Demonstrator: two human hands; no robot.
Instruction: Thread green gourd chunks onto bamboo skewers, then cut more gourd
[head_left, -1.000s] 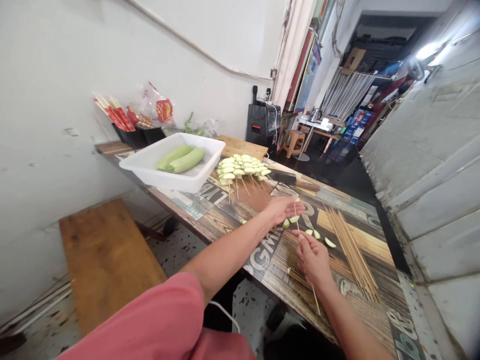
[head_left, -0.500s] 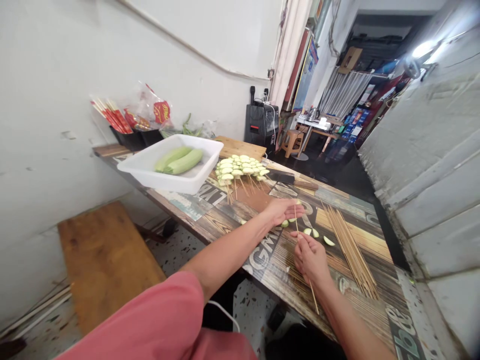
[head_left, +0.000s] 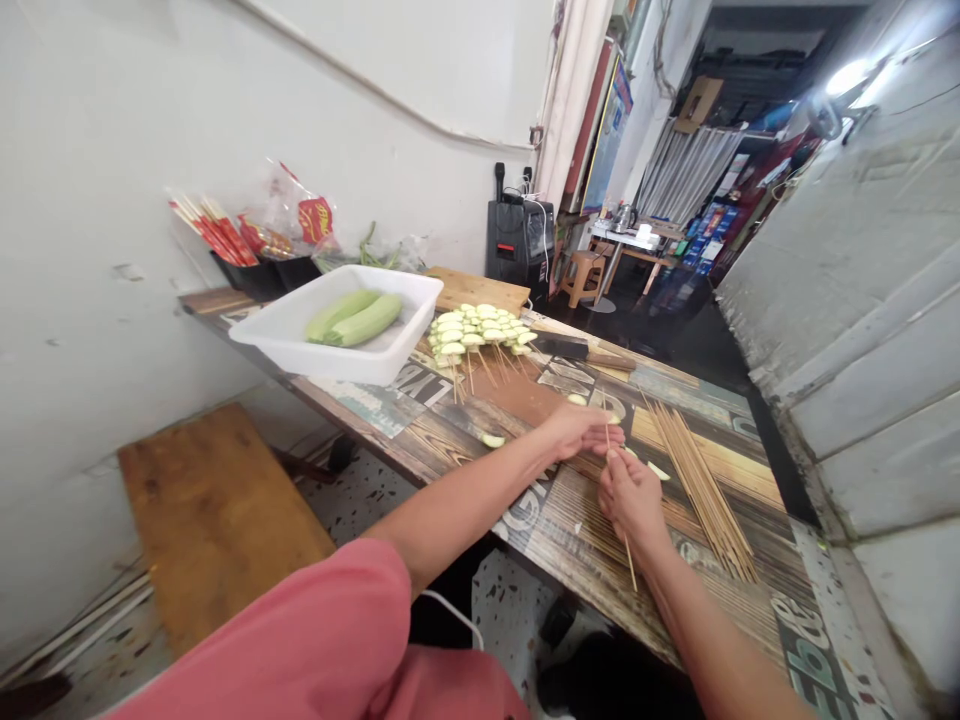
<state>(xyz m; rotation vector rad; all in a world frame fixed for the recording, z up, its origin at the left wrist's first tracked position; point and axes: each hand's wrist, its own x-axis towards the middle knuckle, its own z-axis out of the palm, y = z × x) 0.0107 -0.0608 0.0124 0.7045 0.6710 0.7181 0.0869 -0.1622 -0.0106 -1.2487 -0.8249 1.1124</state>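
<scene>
My right hand (head_left: 631,492) is closed around a thin bamboo skewer (head_left: 630,565), which points up and away from me. Its far end runs to a pale green zucchini slice (head_left: 614,420) at the fingertips of my left hand (head_left: 581,430), whose thumb and fingers pinch the slice. The two hands almost meet over the table. Loose slices lie around them: one slice (head_left: 493,440) left of my wrist, one (head_left: 576,399) beyond my left hand, one (head_left: 658,471) by the right hand. Other slices are partly hidden behind my fingers.
Skewered zucchini slices (head_left: 480,328) are piled ahead, beside a cleaver (head_left: 559,346). A white tub (head_left: 330,366) holds two whole zucchinis (head_left: 366,321). Bare bamboo skewers (head_left: 705,490) lie to the right. A wooden board (head_left: 480,292) and a black speaker (head_left: 517,240) stand farther back.
My hands have come closer together and shifted slightly right. The slice in my left hand now sits at the skewer's upper part. A loose slice left of my wrist shows more fully.
</scene>
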